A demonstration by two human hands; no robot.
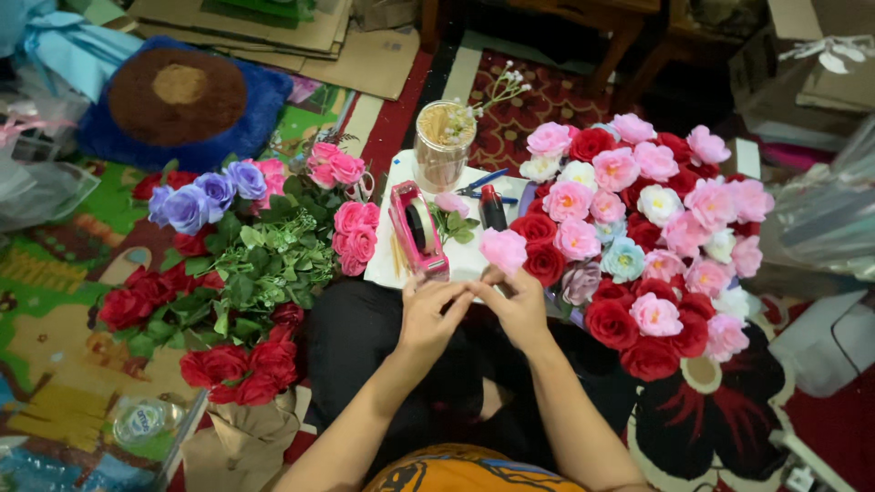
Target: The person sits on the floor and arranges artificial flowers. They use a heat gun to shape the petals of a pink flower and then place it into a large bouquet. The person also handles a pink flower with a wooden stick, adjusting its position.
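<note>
A person seated on the floor holds a single pink rose (pixel 503 248) between both hands, just in front of a white board (pixel 469 260). The left hand (pixel 428 314) and the right hand (pixel 518 305) meet below the bloom, fingers pinched shut around what seems to be its stem, which is hidden by the fingers. A pink tape dispenser (pixel 417 230) lies on the board just left of the rose, with a clear jar of sticks (pixel 442 146), a red-and-black tool (pixel 493 207) and blue-handled scissors (pixel 481 185) beyond it. To the right spreads a dense arrangement of red, pink and white roses (pixel 643 237). To the left lies a bunch of red, purple and pink flowers with green leaves (pixel 241 264).
</note>
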